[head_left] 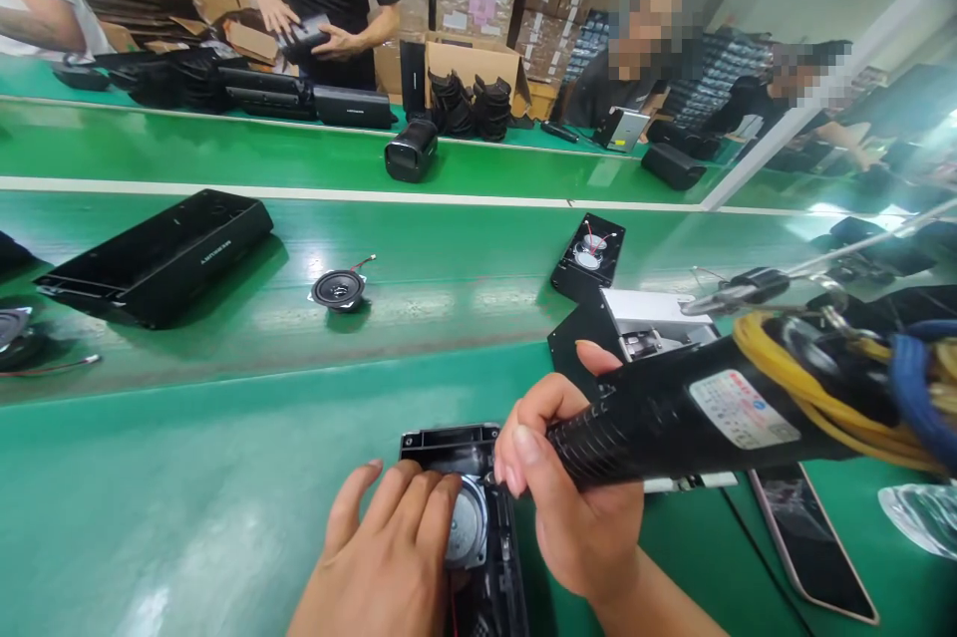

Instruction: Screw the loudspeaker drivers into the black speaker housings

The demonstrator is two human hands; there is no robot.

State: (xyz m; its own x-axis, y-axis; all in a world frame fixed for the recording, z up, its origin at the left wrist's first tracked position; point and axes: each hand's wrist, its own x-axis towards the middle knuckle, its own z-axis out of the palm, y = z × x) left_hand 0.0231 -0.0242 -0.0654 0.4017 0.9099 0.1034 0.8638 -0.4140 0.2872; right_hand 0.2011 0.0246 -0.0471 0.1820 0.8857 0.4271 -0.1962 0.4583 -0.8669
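Observation:
My right hand [572,487] is wrapped round a black electric screwdriver [673,413] that hangs from yellow and blue cables; its tip points down at a black speaker housing [449,440] near the front edge. My left hand [389,547] lies on the housing with its fingers flat, pressing on the round silver speaker driver [468,527] set inside it.
On the green belt lie a long black soundbar shell [157,253], a loose small speaker [339,289], another open housing with a driver [590,253] and a phone [811,537] at the right. Across the line, other people handle black parts beside cardboard boxes.

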